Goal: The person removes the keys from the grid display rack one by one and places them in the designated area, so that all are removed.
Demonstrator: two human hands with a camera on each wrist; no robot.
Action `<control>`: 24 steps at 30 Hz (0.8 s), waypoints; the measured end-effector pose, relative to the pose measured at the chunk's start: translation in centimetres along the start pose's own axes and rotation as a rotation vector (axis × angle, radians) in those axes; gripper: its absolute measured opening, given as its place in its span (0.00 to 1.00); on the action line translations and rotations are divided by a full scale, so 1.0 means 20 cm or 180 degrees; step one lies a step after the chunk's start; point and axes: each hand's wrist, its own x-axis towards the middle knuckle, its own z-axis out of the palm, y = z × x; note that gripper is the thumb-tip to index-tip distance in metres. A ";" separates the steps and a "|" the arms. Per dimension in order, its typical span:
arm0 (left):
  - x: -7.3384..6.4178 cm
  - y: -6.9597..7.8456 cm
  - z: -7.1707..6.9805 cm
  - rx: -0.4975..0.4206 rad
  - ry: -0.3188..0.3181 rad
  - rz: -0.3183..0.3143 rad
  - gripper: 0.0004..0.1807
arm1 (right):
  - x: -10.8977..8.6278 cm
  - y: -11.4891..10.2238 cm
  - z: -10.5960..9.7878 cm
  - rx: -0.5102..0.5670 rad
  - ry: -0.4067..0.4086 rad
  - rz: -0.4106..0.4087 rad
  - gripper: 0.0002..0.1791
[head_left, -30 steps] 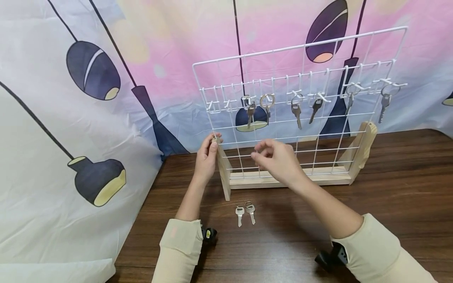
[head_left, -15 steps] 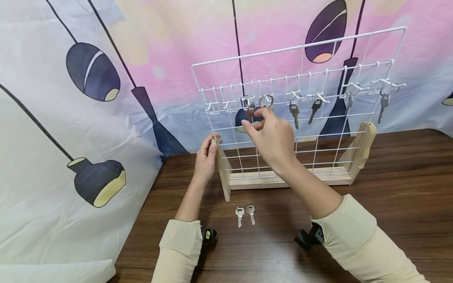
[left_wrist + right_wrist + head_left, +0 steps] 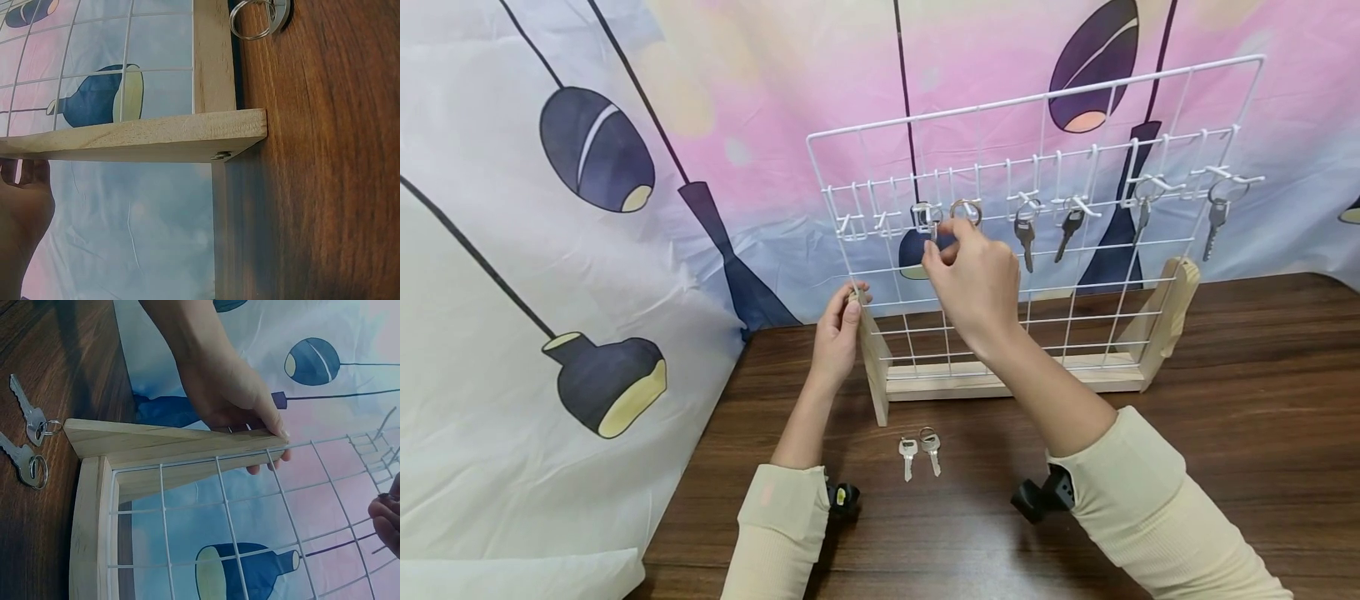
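Observation:
A white wire grid rack stands upright on wooden supports. My left hand grips the top of its left wooden upright; the right wrist view shows the thumb on the near side and fingertips beyond. My right hand is raised before the hook row, thumb and forefinger pinching a key that hangs by its ring on a hook. Beside it a brass-coloured key ring hangs, its key hidden behind the hand. Farther right hang several keys, among them one key.
Two silver keys with rings, a left key and a right key, lie on the dark wooden table before the rack. Two bare hooks, including the leftmost hook, sit at the left end. A printed cloth hangs behind.
My right hand has risen from the lower grid to the hook row, and its fingers have closed on the hanging key. The left hand has stayed on the upright.

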 end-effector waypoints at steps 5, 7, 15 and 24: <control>0.00 -0.01 0.00 -0.0003 -0.0008 0.0018 0.16 | -0.01 -0.01 -0.01 0.0230 0.0049 -0.0123 0.10; 0.00 -0.01 0.00 -0.0002 -0.0008 0.0001 0.16 | -0.02 -0.01 -0.01 0.0338 0.0046 -0.0099 0.10; 0.00 0.00 0.00 0.0020 -0.0010 -0.0049 0.16 | -0.05 -0.04 -0.05 0.0591 0.0025 0.0011 0.11; 0.00 0.00 0.00 0.0046 -0.0002 -0.0066 0.16 | -0.07 -0.07 -0.09 0.0690 0.0046 -0.0120 0.09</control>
